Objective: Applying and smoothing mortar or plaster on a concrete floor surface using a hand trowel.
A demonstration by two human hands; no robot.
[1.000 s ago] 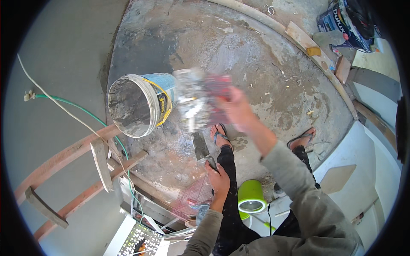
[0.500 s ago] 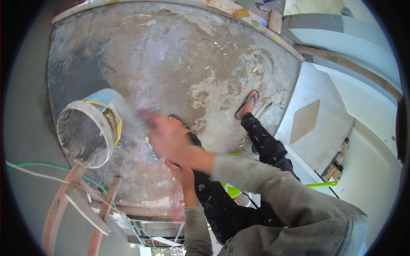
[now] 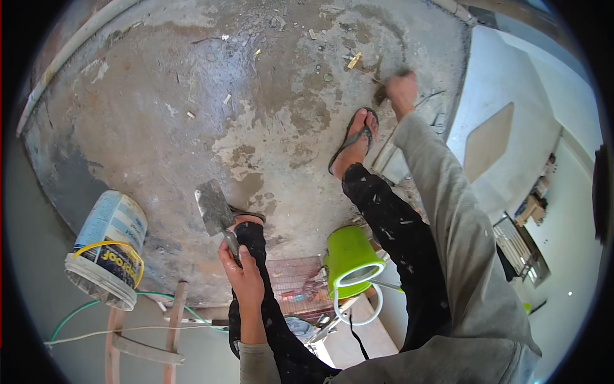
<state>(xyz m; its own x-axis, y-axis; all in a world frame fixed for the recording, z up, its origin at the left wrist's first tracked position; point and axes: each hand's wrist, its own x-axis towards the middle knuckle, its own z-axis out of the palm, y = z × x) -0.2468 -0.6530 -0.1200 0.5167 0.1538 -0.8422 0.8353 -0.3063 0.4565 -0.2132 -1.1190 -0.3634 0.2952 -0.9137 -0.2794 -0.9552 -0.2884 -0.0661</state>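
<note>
My left hand (image 3: pixel 245 275) grips the handle of a trowel (image 3: pixel 214 208), whose flat grey blade, smeared with dried material, points away from me over the concrete floor. Its tip is beside my left foot. Stretched far forward, my right hand (image 3: pixel 401 93) is low over the floor beyond my right foot, with its fingers curled closed. Something dark and blurred shows at its fingertips; I cannot make out what it is. A thin stick-like piece and a small yellowish scrap (image 3: pixel 354 61) lie close to that hand.
A blue and white bucket (image 3: pixel 114 224) with a yellow handle lies tipped at the left, near wooden ladder-like rails (image 3: pixel 174 320) and a green hose (image 3: pixel 75 315). A lime-green bucket (image 3: pixel 348 249) stands by my right leg. A white panel (image 3: pixel 489 70) borders the right; small debris dots the floor.
My hands have parted: the right one has reached far forward and right, while the left now shows the trowel. The view has shifted, bringing the lime-green bucket into fuller sight.
</note>
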